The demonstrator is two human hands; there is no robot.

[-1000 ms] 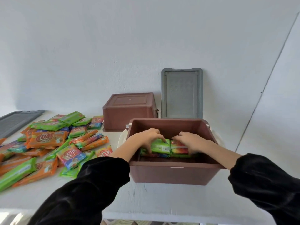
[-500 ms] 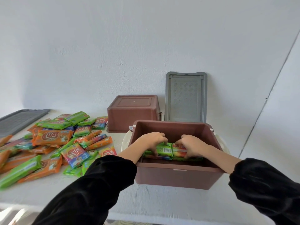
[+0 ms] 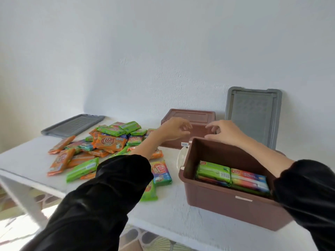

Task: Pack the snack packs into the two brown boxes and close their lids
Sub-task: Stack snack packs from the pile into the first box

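Left hand (image 3: 173, 129), right hand (image 3: 225, 132): fingers (image 3: 214, 125) loosely spread, empty

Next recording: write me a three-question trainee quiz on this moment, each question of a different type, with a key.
1. True or false: the near box has packs in it.
2. Pick one. The lid on the right: A lies flat; B leans on the wall; C covers a box.
3. Fill in: the left hand and right hand hold ___.
Key: 1 true; 2 B; 3 nothing.
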